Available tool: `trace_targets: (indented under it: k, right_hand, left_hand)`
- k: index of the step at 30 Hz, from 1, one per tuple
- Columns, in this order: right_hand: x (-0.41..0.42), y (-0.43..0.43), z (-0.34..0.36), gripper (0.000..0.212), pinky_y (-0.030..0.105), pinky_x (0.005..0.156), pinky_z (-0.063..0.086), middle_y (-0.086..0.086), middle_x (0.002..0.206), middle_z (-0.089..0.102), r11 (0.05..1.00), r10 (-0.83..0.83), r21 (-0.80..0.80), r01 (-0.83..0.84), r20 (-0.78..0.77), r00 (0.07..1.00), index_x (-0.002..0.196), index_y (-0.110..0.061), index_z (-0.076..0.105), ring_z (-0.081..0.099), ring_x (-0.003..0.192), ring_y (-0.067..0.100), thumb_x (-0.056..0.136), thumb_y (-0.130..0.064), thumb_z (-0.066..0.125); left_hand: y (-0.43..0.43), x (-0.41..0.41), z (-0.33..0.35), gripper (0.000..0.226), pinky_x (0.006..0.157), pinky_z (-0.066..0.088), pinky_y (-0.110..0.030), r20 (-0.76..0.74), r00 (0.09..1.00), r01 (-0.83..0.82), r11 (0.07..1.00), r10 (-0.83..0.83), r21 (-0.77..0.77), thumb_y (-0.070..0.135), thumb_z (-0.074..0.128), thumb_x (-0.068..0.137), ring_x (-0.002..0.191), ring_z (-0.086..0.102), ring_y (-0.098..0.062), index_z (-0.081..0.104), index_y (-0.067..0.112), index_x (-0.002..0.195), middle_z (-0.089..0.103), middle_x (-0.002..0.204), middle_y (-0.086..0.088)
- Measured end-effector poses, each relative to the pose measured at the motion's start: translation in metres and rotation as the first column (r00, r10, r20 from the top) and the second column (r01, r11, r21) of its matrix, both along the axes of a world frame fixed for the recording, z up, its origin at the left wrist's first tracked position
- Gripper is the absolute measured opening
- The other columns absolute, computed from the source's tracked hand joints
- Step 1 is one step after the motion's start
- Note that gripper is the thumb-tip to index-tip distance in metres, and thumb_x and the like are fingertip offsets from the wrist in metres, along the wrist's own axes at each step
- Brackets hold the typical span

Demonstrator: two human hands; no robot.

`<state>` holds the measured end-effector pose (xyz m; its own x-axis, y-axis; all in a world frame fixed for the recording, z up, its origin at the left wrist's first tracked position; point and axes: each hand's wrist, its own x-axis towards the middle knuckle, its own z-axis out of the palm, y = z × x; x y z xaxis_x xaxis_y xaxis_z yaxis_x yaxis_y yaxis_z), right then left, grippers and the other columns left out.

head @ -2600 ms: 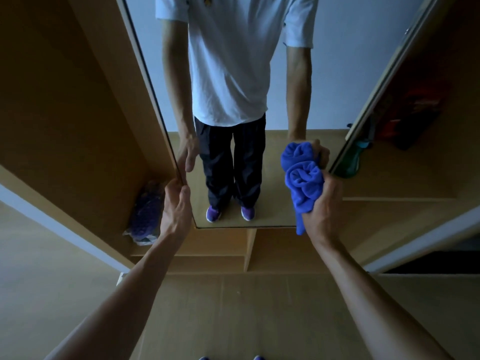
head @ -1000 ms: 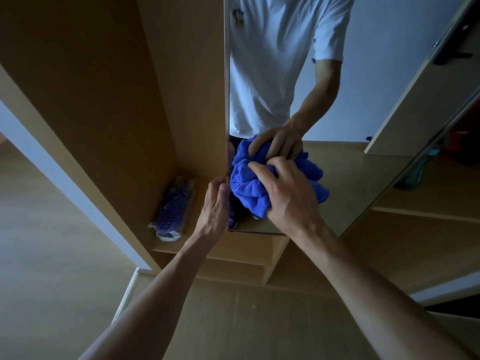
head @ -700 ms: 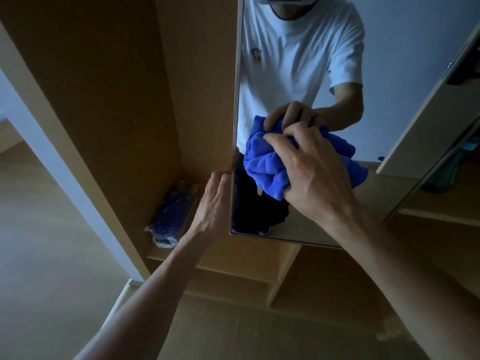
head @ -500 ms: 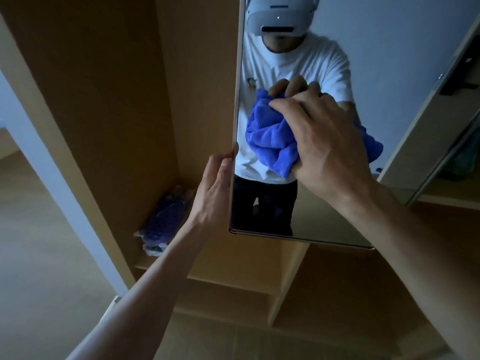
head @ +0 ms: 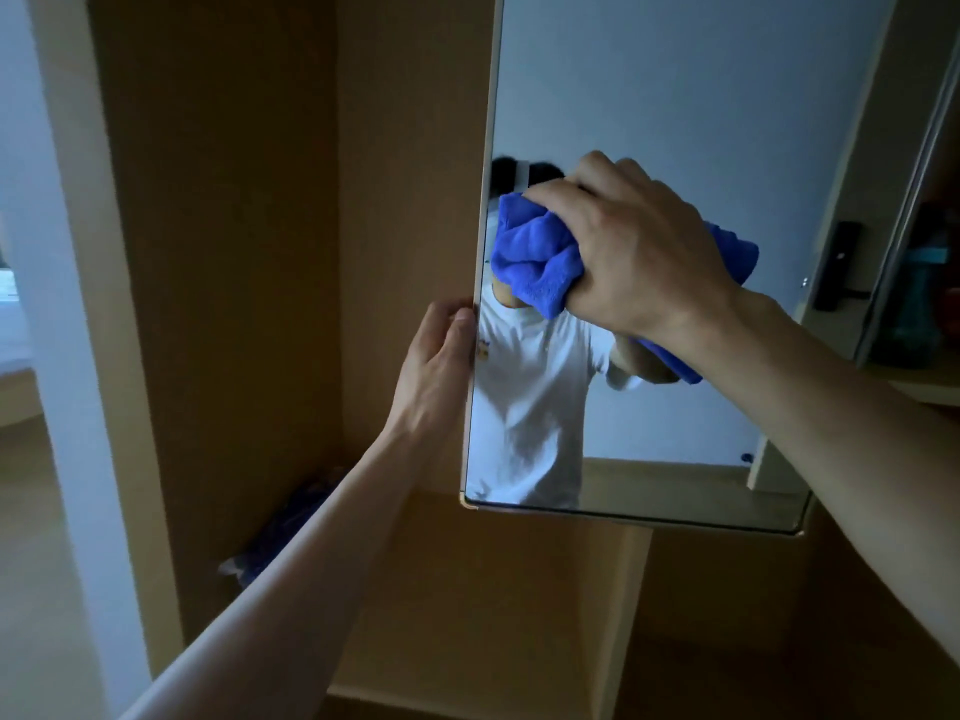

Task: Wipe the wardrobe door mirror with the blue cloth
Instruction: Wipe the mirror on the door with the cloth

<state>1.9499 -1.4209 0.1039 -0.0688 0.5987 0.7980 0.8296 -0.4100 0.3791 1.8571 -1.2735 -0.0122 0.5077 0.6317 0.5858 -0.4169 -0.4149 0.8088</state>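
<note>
You are steadying door: left hand (head: 439,356) gripping mirror (head: 675,96) left edge, thumb on front. Right hand (head: 631,252) clutching bunched blue cloth (head: 535,262), pressing it to glass near that edge, apparently mid-wipe. Next: sweep rightward across unwiped glass, keeping pressure even.

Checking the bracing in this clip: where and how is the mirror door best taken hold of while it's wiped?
Take the mirror door by its free left edge, coming from the left: that thin, exposed edge suits a pinch grip, as the left hand shows, clear of the blue cloth under the right hand.
</note>
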Motion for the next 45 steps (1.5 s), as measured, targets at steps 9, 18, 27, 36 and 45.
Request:
trace_targets:
  k: [9,18,27,36,45]
  right_hand:
    - [0.002,0.005,-0.003,0.042,0.037,0.07,0.044,-0.001,0.113,0.051,0.999,0.034,-0.035,-0.035,-0.03,0.999,0.126,-0.027,0.057,0.053,0.103,0.027,0.085,-0.024,0.062]
    - [-0.003,0.012,-0.039,0.043,0.038,0.078,0.04,0.003,0.114,0.055,0.994,0.03,-0.106,-0.019,0.11,0.994,0.127,-0.02,0.059,0.052,0.096,0.028,0.084,-0.018,0.054]
    - [-0.002,0.005,-0.103,0.055,0.043,0.086,0.049,0.008,0.119,0.06,0.973,0.016,-0.228,0.021,0.16,0.987,0.122,-0.021,0.061,0.056,0.098,0.029,0.072,-0.019,0.081]
    - [0.0,-0.003,-0.083,0.047,0.039,0.09,0.045,0.002,0.121,0.053,0.966,0.047,-0.259,-0.001,0.175,0.983,0.13,-0.026,0.054,0.052,0.105,0.025,0.086,-0.018,0.067]
    - [0.013,-0.028,0.001,0.046,0.045,0.079,0.048,0.007,0.114,0.054,0.998,-0.011,-0.056,0.019,0.141,0.99,0.133,-0.022,0.059,0.052,0.096,0.029,0.088,-0.018,0.067]
  left_hand:
    - [-0.003,0.002,-0.005,0.034,0.108,0.047,-0.053,0.041,0.999,0.026,0.997,-0.029,0.07,0.041,0.04,0.096,0.118,0.063,-0.017,0.066,0.052,0.114,0.071,0.121,0.009]
    - [0.002,0.006,-0.013,0.04,0.096,0.051,-0.034,0.074,0.995,0.058,0.997,-0.062,0.059,0.049,0.033,0.104,0.108,0.068,-0.011,0.068,0.04,0.12,0.075,0.114,0.007]
    - [-0.004,0.005,-0.013,0.054,0.067,0.049,-0.006,0.073,0.994,0.082,0.996,-0.084,0.033,0.048,0.02,0.111,0.084,0.069,0.009,0.071,0.059,0.095,0.075,0.087,0.025]
    - [-0.01,0.003,-0.018,0.046,0.092,0.055,-0.026,0.052,0.998,0.039,0.999,-0.039,-0.009,0.052,0.017,0.109,0.097,0.07,0.003,0.063,0.052,0.105,0.077,0.094,0.021]
    - [-0.023,-0.001,-0.018,0.049,0.095,0.054,-0.052,0.034,0.993,-0.116,0.993,0.117,-0.023,0.065,0.028,0.097,0.099,0.069,-0.025,0.072,0.044,0.091,0.074,0.099,-0.003]
